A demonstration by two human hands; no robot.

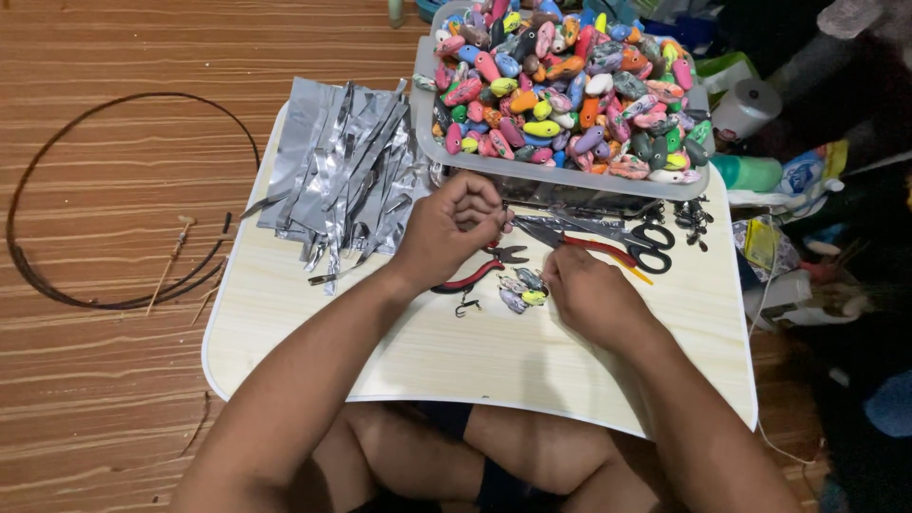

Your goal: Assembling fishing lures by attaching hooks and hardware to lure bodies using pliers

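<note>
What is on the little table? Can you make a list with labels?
Table: pale wooden lap board
Left hand: curled in a loose fist above the red-handled pliers
Right hand: knuckles down beside a few small painted lures
Tub: clear plastic bin heaped with colourful lures
Foil: pile of silver strips
Scissors: lying in front of the bin
Floor: wire loop
</note>
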